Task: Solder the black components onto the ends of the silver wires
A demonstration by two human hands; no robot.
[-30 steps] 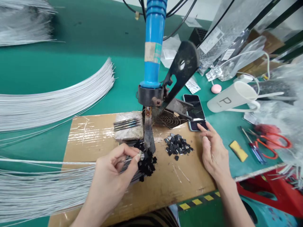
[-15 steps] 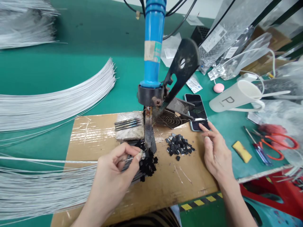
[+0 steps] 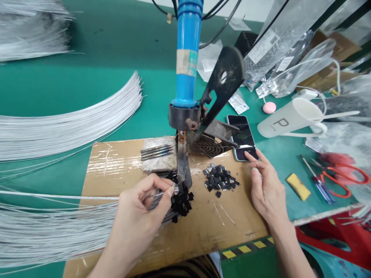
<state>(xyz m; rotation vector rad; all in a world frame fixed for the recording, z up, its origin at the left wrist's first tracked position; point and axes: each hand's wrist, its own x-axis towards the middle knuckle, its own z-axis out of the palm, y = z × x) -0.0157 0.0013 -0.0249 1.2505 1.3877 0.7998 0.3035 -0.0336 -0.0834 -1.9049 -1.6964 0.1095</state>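
My left hand is closed in a pinch on the end of a thin white wire, right beside the tip of a soldering iron. The iron has a blue handle and is held upright in a black metal bracket. Below the tip, a bunch of small black pieces sits at the ends of a bundle of white wires, partly behind my fingers. My right hand lies open near the board's right edge, fingertips by a phone. A pile of small black chips lies between my hands.
A cardboard sheet covers the work area. More white wires lie to the left. A grey block and a fan stand behind. On the right are a white mug, yellow sponge, screwdriver and orange-handled scissors.
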